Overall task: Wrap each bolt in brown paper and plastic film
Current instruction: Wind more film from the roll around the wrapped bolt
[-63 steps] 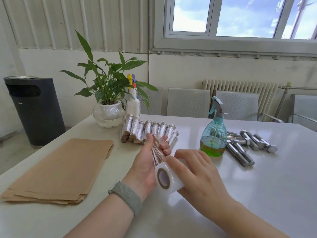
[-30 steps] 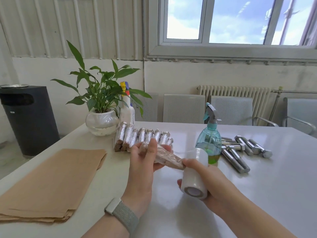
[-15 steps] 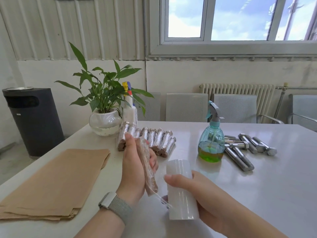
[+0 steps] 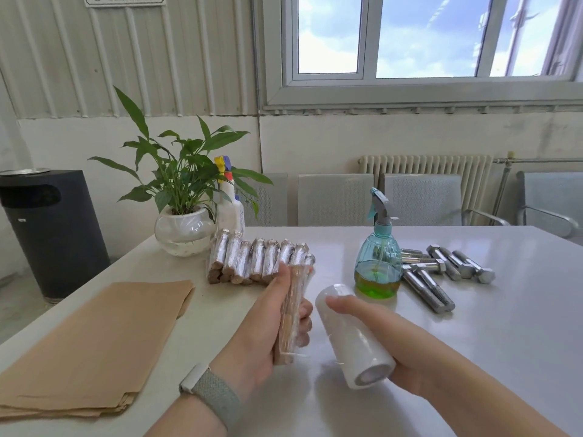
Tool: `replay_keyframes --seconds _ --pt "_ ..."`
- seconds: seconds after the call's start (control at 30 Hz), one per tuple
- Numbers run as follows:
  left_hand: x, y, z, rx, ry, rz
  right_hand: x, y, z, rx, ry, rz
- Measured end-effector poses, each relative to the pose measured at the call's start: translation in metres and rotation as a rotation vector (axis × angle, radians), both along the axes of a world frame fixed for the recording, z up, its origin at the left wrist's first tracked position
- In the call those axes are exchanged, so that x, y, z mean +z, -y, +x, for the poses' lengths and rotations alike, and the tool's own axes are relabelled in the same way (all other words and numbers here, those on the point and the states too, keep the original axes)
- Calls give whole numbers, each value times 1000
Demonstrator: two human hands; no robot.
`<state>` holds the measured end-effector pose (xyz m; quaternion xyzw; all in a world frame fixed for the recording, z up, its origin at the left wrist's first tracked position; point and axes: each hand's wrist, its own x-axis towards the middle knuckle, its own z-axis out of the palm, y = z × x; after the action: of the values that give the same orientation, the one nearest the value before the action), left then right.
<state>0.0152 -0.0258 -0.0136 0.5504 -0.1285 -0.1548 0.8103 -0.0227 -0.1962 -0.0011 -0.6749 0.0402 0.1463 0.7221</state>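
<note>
My left hand [image 4: 262,329] grips a bolt wrapped in brown paper and film [image 4: 291,313], held nearly upright above the table. My right hand [image 4: 388,339] holds a white roll of plastic film [image 4: 353,339] just to the right of it, tilted, with a thin strand of film running between roll and bolt. Behind them lies a row of several wrapped bolts [image 4: 258,260]. Several bare steel bolts [image 4: 441,272] lie at the right. A stack of brown paper sheets [image 4: 94,345] lies at the left.
A teal spray bottle [image 4: 378,257] with green liquid stands between the hands and the bare bolts. A potted plant [image 4: 183,212] and a white spray bottle [image 4: 230,203] stand at the back left. A black bin [image 4: 50,228] stands beside the white table [image 4: 473,357]. Chairs line the far edge.
The wrapped bolt has swung from lying across to nearly upright in my left hand. The roll has moved from under the bolt to its right side, and the film between them has thinned to a strand.
</note>
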Motion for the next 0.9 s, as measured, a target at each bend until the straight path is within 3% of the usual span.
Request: replay_keyframes --seconds 0.27,0.5,0.63,0.9 --pt "-9 9 -6 118 324 399 -3 10 7 -2 54 -81" --pt "-9 9 -4 114 414 437 -6 16 12 11 1 -34" --pt "-11 9 -1 101 359 385 -5 19 12 -61 -86 16" --pt "-12 13 2 117 32 90 -4 12 10 -82 64 53"
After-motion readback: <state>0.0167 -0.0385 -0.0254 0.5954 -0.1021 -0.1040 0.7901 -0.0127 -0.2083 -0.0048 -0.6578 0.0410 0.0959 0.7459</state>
